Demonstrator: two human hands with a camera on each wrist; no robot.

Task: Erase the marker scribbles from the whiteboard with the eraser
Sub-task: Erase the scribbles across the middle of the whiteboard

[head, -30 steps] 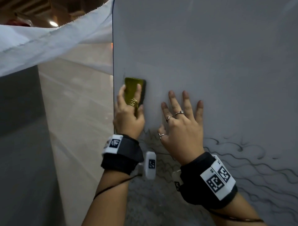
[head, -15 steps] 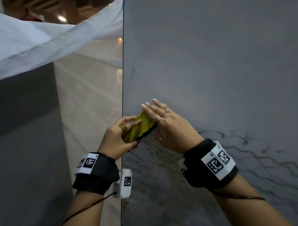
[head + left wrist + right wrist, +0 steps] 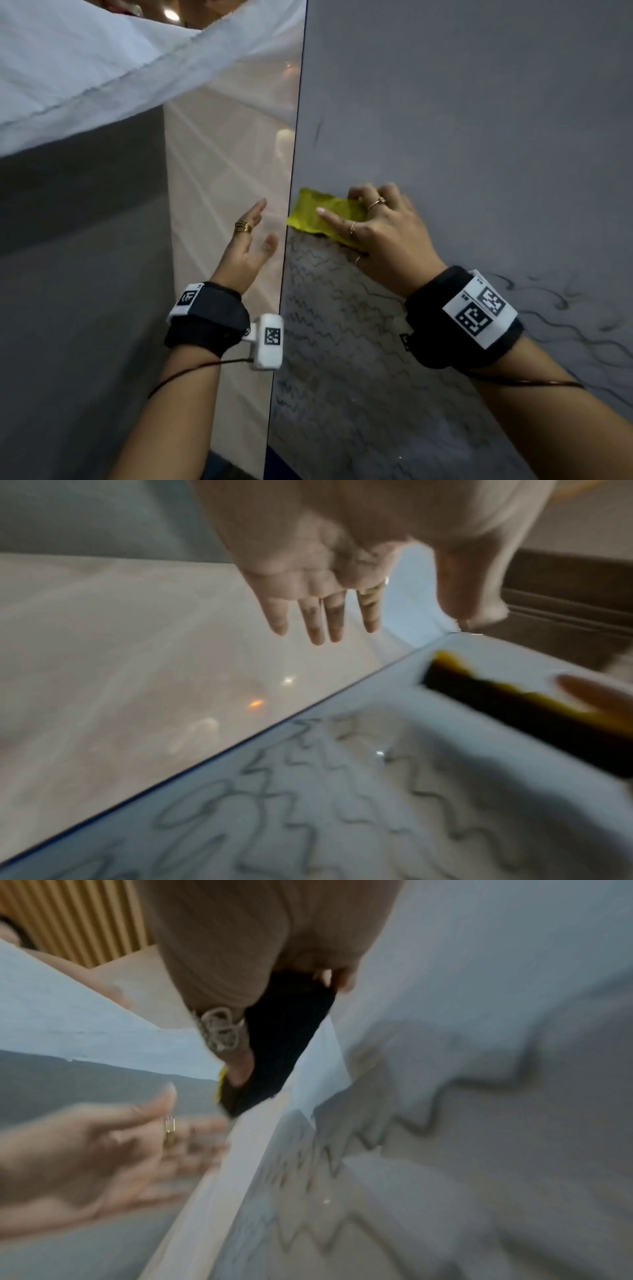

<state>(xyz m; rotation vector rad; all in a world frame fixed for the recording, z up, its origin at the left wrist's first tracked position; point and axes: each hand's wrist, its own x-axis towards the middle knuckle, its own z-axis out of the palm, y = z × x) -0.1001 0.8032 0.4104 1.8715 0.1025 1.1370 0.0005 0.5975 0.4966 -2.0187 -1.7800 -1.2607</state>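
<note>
A yellow-backed eraser (image 3: 322,214) with a black pad (image 3: 284,1042) lies flat against the whiteboard (image 3: 479,120) near its left edge. My right hand (image 3: 380,233) grips it, fingers curled over its top and thumb beneath. Black wavy scribbles (image 3: 329,308) cover the board below the eraser and run to the right (image 3: 565,329). My left hand (image 3: 251,240) hangs off the board's left edge with straight fingers and holds nothing. In the left wrist view the eraser (image 3: 514,704) sits just above the scribbles (image 3: 308,791).
The board's thin dark left edge (image 3: 287,240) runs down the middle of the head view. Left of it are a pale floor (image 3: 222,154) and a grey panel (image 3: 78,274). A white cloth (image 3: 102,58) drapes across the top left.
The eraser has passed from my left hand to my right. My left hand let go and drew back off the board's edge. My right hand now presses the eraser flat to the board.
</note>
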